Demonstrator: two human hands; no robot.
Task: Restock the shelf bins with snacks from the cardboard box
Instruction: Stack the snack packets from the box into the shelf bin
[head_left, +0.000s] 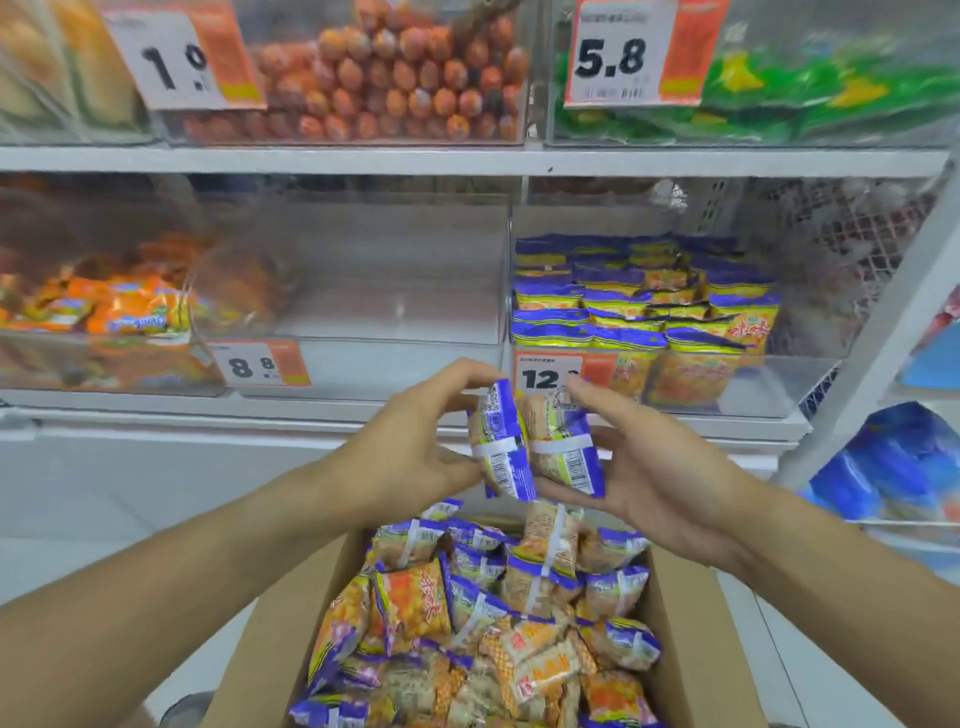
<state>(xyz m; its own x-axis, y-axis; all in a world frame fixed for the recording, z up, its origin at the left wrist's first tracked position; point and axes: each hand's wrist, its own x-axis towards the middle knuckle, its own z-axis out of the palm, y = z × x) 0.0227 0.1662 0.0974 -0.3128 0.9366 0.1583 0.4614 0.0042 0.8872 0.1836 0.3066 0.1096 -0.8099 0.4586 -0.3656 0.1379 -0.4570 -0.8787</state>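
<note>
Left hand (410, 441) and right hand (660, 467) each gripped a purple-and-orange foil snack packet (501, 441) above the well-stocked brown cardboard box (680, 649); clear plastic shelf bin (737, 384) partly filled.

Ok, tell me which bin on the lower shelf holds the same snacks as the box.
The right-hand bin, behind the 12 price tag: its purple-and-yellow packets match. The middle bin looks empty; the left bin holds orange packs.

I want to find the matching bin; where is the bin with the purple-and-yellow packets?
In the head view, that bin sits on the lower shelf at the right, behind the 12 price tag, just above the right hand.
</note>
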